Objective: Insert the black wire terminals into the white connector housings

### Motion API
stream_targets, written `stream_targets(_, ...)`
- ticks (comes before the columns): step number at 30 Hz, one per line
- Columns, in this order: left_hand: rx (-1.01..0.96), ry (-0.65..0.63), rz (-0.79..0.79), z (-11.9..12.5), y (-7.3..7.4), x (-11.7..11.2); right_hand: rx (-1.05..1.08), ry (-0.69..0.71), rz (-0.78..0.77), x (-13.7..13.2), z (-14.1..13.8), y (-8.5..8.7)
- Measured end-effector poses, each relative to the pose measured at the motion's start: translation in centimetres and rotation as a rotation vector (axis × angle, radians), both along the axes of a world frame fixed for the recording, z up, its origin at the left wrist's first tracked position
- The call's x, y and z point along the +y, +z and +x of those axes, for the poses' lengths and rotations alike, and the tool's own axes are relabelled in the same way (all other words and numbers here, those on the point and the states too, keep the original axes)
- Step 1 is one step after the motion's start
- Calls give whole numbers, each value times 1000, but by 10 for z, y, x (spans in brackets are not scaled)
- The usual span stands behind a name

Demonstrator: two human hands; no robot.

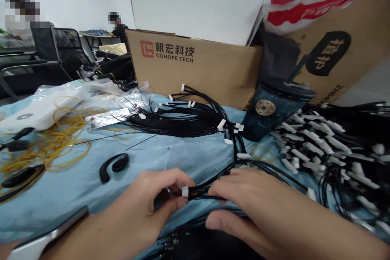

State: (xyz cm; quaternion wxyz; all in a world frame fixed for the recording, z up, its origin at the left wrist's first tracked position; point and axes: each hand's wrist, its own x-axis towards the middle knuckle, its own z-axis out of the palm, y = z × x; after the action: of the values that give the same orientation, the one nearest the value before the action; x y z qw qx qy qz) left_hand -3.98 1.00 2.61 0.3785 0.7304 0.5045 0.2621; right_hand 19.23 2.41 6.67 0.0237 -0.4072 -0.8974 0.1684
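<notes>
Over blue sheet [57,207], L grip [137,199] pinches white connector [185,191] tight. R grip [246,199] half-closed on black wires [210,191], prob. holding strands together w/ end kept exposed.

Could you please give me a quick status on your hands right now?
Left hand pinching white connector; right hand on its black wires; more wired connectors heaped to the right.

The left hand [143,199] and right hand [252,205] sit close together at the bottom centre of the frame, with the left forearm [79,235] entering from the lower left and the right forearm [338,235] from the lower right. The left thumb [173,205] and left forefinger [170,176] pinch together. The right fingers [234,183] arch leftward, the right thumb [219,222] spread below them.
</notes>
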Motion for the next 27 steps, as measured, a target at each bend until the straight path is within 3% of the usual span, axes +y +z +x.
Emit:
stream_targets(4,27,-23,20,1,3,-1,-76,38,46,4,-8,-2)
stream_targets(8,-20,-24,4,2,7,4,-18,-71,-37,10,-17,-3)
stream_targets(17,-277,151,-112,6,4,10,251,-124,-108,10,-25,-25)
stream_targets(22,-213,137,-104,7,12,10,323,-114,-145,10,-25,-27)
stream_targets(27,-140,79,-110,5,9,12,342,-88,-141,10,-27,-31)
